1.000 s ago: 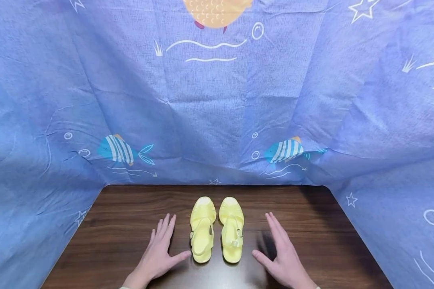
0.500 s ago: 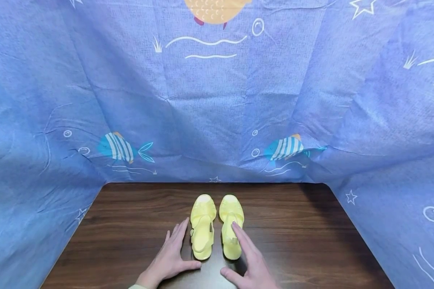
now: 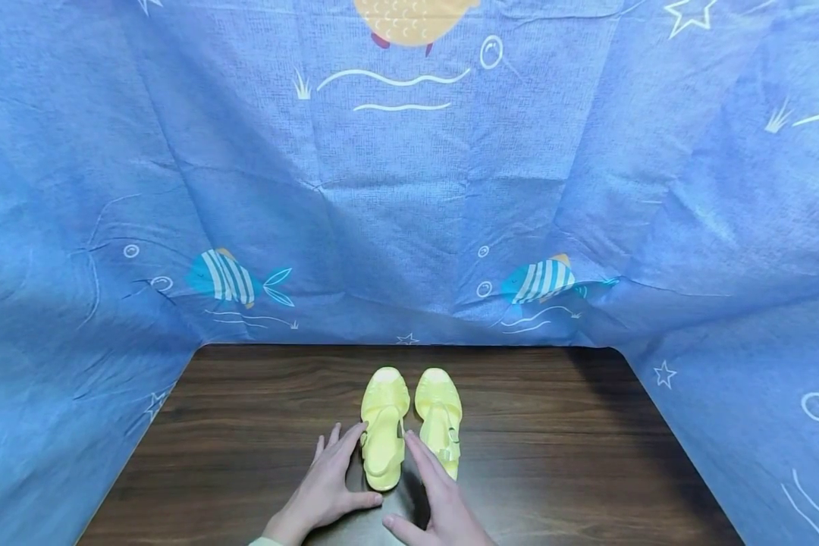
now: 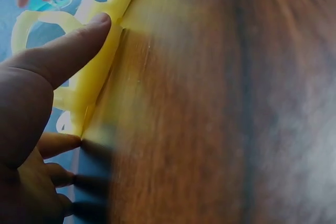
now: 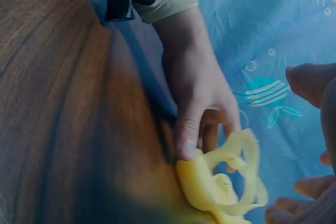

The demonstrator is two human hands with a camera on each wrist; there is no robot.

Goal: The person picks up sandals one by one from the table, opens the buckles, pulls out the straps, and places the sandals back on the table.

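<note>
A pair of pale yellow sandals stands on the table with toes pointing away. The left sandal (image 3: pixel 385 396) has my left hand (image 3: pixel 322 491) beside it, fingers along its outer side and thumb at the heel. In the left wrist view that thumb (image 4: pixel 73 51) overlaps the yellow side of the shoe, without the fingers curling round it. My right hand (image 3: pixel 444 506) hovers between the two shoes with fingers extended and thumb apart. It partly covers the heel of the right sandal (image 3: pixel 437 394), whose strap and buckle show.
The dark wood-grain table (image 3: pixel 553 440) has rounded back corners. Blue cloth (image 3: pixel 396 227) printed with fish and stars hangs behind it and along both sides. A black strap or band (image 5: pixel 128 3) sits on the left sleeve.
My right hand has swept left from the table's right side, over the right sandal, to between the shoes. The left hand has moved in closer to the left sandal. Both sandals stay put.
</note>
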